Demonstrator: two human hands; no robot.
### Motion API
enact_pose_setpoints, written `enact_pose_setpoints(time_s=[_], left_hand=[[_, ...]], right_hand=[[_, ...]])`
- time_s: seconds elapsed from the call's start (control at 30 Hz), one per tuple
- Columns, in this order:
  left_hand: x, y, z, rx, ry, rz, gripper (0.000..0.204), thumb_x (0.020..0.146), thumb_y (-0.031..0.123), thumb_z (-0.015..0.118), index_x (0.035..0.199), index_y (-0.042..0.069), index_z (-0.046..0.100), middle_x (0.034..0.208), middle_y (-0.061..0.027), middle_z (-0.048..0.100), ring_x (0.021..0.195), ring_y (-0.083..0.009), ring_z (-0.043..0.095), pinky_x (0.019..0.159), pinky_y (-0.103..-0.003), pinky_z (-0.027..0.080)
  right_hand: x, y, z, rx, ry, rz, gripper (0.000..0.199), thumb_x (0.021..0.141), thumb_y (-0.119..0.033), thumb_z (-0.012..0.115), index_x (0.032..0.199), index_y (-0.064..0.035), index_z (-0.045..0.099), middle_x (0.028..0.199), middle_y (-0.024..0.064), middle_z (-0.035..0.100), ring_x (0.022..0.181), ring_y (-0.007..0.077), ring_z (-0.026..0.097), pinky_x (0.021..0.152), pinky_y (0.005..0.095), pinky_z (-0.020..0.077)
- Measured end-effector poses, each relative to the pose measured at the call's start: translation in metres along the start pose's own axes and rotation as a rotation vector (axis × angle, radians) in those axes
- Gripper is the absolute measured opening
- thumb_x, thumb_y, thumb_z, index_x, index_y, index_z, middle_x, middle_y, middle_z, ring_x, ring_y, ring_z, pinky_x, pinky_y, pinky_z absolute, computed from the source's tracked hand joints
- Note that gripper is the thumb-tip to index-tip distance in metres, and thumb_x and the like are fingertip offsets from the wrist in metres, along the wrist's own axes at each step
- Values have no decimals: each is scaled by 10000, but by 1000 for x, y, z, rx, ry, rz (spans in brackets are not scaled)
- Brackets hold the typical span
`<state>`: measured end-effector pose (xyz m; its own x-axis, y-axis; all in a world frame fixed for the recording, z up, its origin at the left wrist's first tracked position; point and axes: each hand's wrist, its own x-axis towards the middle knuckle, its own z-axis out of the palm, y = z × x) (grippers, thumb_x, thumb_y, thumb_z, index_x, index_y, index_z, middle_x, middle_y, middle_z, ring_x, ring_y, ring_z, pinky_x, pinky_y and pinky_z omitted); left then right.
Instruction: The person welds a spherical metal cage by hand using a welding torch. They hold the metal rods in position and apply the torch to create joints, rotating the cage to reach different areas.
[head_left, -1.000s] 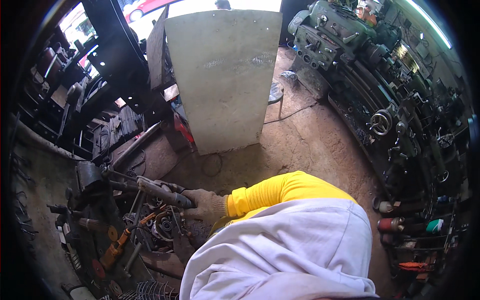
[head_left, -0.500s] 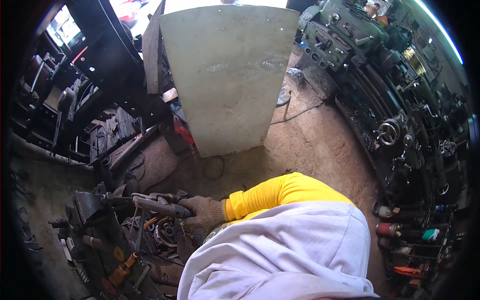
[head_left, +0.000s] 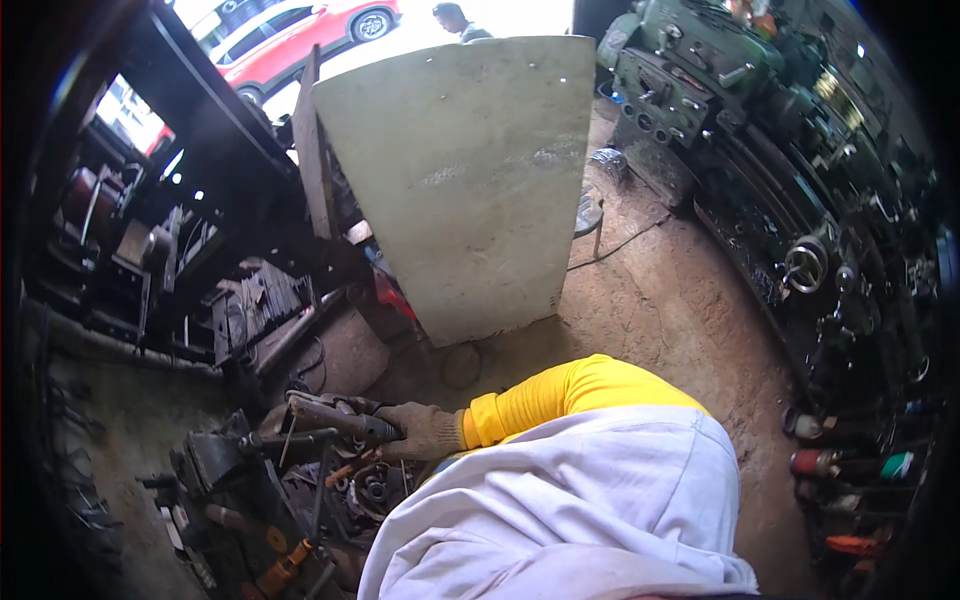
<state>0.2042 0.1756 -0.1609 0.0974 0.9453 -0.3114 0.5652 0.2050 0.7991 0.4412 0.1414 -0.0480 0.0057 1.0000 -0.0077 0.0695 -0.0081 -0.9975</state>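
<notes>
My right hand (head_left: 425, 430), in a brown knitted glove and a yellow sleeve, is at the lower left. Its fingers are closed round the dark ridged end of a grey rod-shaped metal tool (head_left: 335, 415), whose exact kind I cannot make out. The tool points left, close to a dark metal block like a vise (head_left: 215, 458). Below the glove lie metal rings and parts (head_left: 372, 490) and an orange-handled tool (head_left: 350, 470). My left hand does not show; pale grey cloth (head_left: 560, 500) fills the lower middle.
A large pale panel (head_left: 470, 190) stands upright ahead. To the right is a green lathe (head_left: 690, 90) with a handwheel (head_left: 805, 265). A rack with tools (head_left: 850, 465) stands at the lower right. Beyond the panel are a person (head_left: 455, 20) and a red car (head_left: 300, 40).
The view has tilted up and shifted, so more of the red car and the person show at the top. My right hand still grips the grey tool; both appear slightly further right.
</notes>
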Motion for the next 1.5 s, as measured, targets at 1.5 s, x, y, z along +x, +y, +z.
enact_pose_setpoints(time_s=[1.5], left_hand=[[13, 6, 7, 103, -100, 94, 476, 940, 307, 588, 1349, 63, 593, 1120, -197, 684, 978, -325, 661, 842, -410, 518]], right_hand=[[-23, 18, -1, -83, 239, -39, 441, 849, -368, 740, 1091, -18, 623, 955, 211, 681, 913, 341, 672, 824, 436, 511]])
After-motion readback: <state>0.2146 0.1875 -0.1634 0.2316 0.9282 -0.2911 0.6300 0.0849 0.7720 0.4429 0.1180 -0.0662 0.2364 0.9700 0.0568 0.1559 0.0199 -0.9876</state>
